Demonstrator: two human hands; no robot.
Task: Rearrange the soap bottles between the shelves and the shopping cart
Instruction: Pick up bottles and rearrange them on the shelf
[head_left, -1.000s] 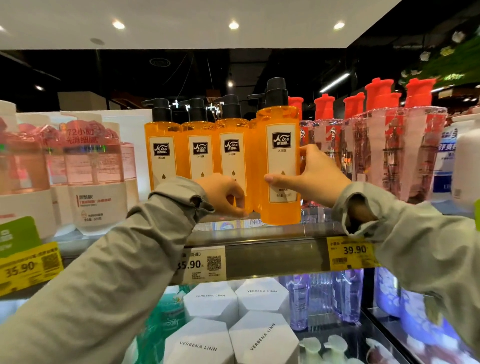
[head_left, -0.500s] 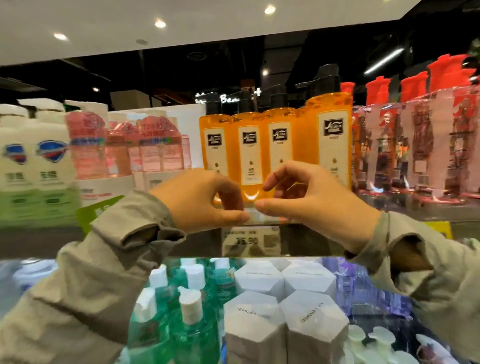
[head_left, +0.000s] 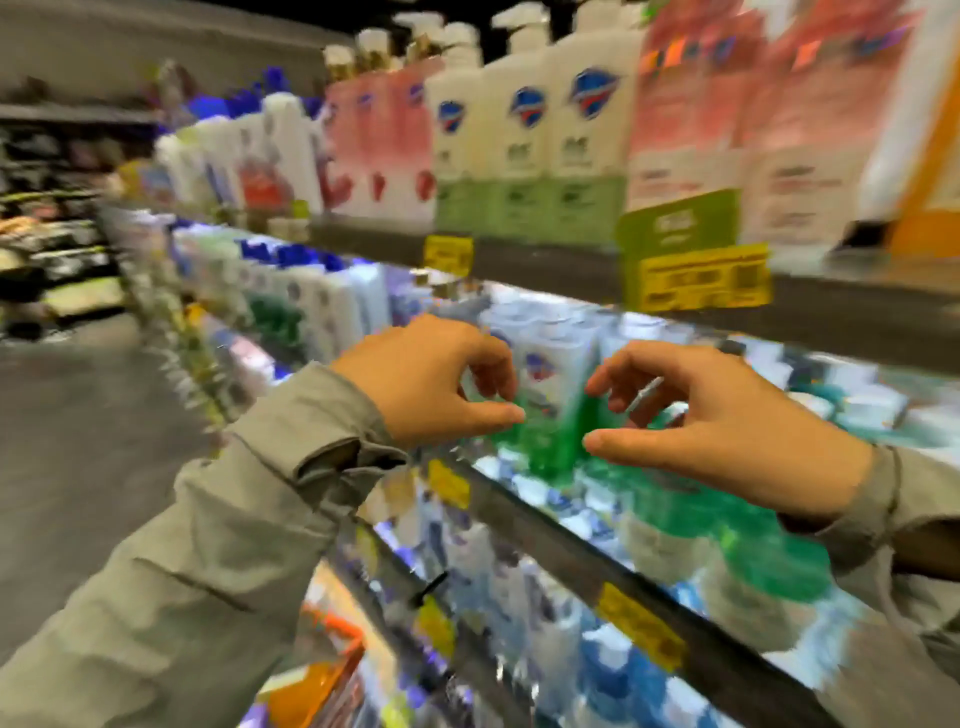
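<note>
Glossy plastic green bottles (head_left: 550, 441), a smooth metal shelf edge (head_left: 597, 566), matt cloth sleeves (head_left: 218, 545).

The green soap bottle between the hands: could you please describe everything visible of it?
The clear plastic bottle of green liquid stands upright near the front of the lit middle shelf, among similar bottles. A white label with a blue-red shield covers its upper part; blur hides text and cap. The left hand and right hand flank it, fingers curled, thumbs near its sides; contact is unclear.
</note>
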